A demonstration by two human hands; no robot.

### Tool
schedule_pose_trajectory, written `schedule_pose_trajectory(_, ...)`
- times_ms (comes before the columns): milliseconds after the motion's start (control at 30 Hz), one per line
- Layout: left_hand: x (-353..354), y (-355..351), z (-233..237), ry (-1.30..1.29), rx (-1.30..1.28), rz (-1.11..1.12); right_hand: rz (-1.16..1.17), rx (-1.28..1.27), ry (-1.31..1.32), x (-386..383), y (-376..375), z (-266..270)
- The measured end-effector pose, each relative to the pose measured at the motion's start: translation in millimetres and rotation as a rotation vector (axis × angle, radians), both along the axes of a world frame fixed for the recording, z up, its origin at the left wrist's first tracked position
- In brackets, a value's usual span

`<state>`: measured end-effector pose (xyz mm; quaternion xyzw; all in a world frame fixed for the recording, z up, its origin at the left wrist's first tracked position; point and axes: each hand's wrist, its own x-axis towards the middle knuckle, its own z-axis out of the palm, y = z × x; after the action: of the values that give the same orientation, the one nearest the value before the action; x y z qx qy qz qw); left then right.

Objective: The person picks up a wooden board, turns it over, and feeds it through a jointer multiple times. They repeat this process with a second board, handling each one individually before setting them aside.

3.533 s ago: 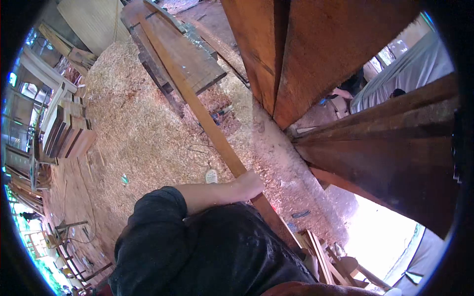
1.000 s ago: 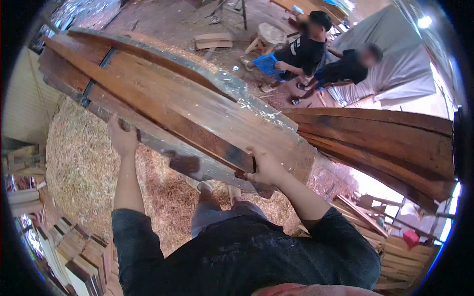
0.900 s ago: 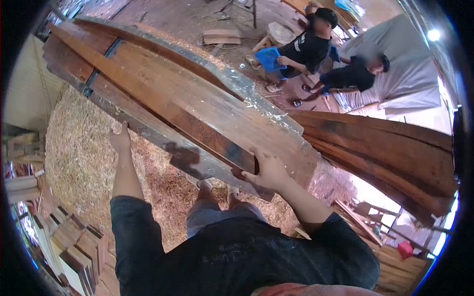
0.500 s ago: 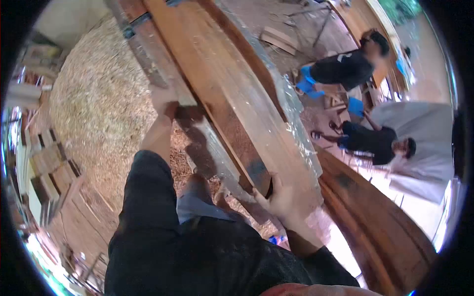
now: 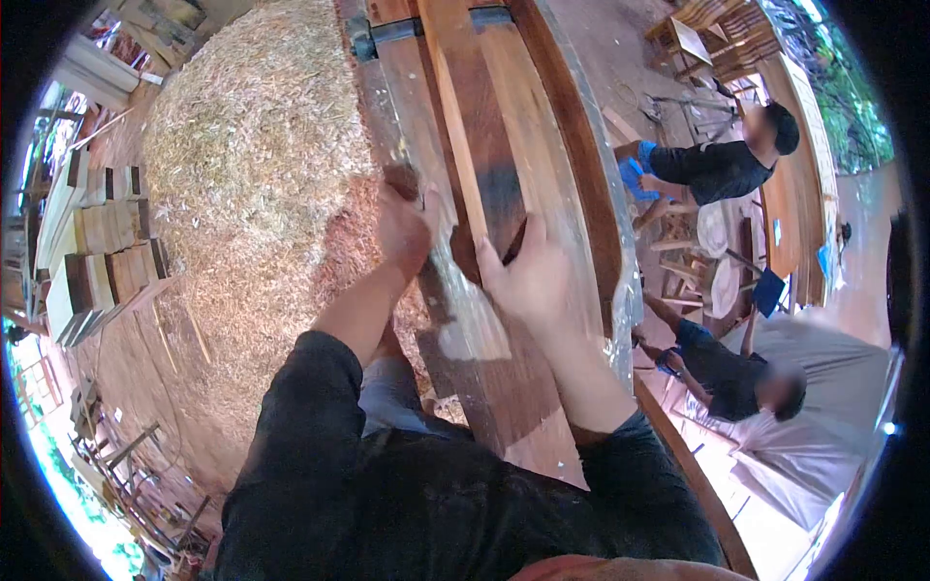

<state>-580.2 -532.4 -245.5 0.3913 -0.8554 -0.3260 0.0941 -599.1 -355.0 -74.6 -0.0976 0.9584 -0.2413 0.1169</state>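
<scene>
A long reddish-brown wooden board (image 5: 480, 116) stands slightly tilted on the workbench (image 5: 542, 145), its lighter narrow edge facing up. My right hand (image 5: 531, 276) is closed around the near end of this board, thumb on the left face and fingers on the right. At the bench's left edge my left hand (image 5: 402, 228) is curled, with a small dark brown piece (image 5: 400, 181) at its fingers; I cannot tell what it grips. A dark metal clamp bar (image 5: 397, 29) crosses the bench top at the far end.
Wood shavings (image 5: 262, 184) cover the floor on the left, beside stacked timber pieces (image 5: 107, 223). A long raised wooden rail (image 5: 572, 126) runs along the bench's right side. Two people (image 5: 722, 160) in dark shirts are to the right, near wooden stools (image 5: 712, 232) and a grey sheet (image 5: 823, 368).
My view has turned, so the bench appears more upright. My right hand, still on the board's end, is now further up the picture and closer to my left hand.
</scene>
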Motion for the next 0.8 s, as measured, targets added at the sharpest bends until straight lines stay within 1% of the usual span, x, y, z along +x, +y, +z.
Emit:
schedule_pose_trajectory(33, 1.9, -3.7, -1.4, 0.026, 0.129, -0.029, -0.002, 0.024, 0.0, -19.2, -15.1, 0.2)
schedule_pose_trajectory(133, -4.5, -2.6, 19.7, -0.075, 0.232, 0.013, 0.011, -0.041, 0.12, -79.9, -58.9, -12.2)
schedule_pose_trajectory(167, -5.1, -1.9, 25.0, -0.09, 0.222, 0.019, 0.003, -0.036, 0.135, -99.0, -74.2, -13.4)
schedule_pose_trajectory(233, -0.7, -1.7, 6.0, -0.036, 0.212, 0.015, -0.02, -0.026, 0.165, -136.2, -104.5, -12.5)
schedule_pose_trajectory(267, -1.4, -3.4, 6.9, -0.012, 0.209, 0.01, -0.01, -0.023, 0.164, -152.9, -117.5, -12.4)
schedule_pose_trajectory(333, -2.6, -9.1, 15.3, 0.02, 0.318, -0.011, 0.007, -0.014, 0.158, -183.7, -139.0, -16.3)
schedule_pose_trajectory(400, -4.5, -10.6, 23.6, 0.064, 0.376, -0.005, 0.012, -0.073, 0.177, -214.4, -159.2, -29.5)
schedule_pose_trajectory(467, -1.9, -8.9, 14.5, 0.043, 0.334, -0.002, 0.019, -0.109, 0.231, -235.7, -179.4, -31.8)
schedule_pose_trajectory(500, -0.9, -9.3, 9.2, 0.032, 0.309, -0.001, 0.01, -0.046, 0.239, -244.6, -189.1, -28.6)
schedule_pose_trajectory(567, 0.7, -12.1, 5.1, 0.088, 0.304, -0.042, 0.022, -0.085, 0.271, -266.6, -204.1, -36.3)
schedule_pose_trajectory(600, 1.0, -12.8, 2.7, 0.117, 0.304, -0.064, 0.028, -0.103, 0.288, -277.6, -211.7, -39.6)
schedule_pose_trajectory(633, -0.7, -13.8, 6.7, 0.12, 0.36, -0.045, 0.024, -0.08, 0.28, -285.7, -219.2, -39.1)
schedule_pose_trajectory(733, -2.2, -18.7, 11.1, 0.087, 0.358, -0.101, 0.023, -0.036, 0.284, -315.7, -241.6, -38.1)
schedule_pose_trajectory(800, 0.9, -15.9, 5.8, 0.094, 0.366, -0.079, 0.037, -0.044, 0.311, -334.4, -254.0, -42.4)
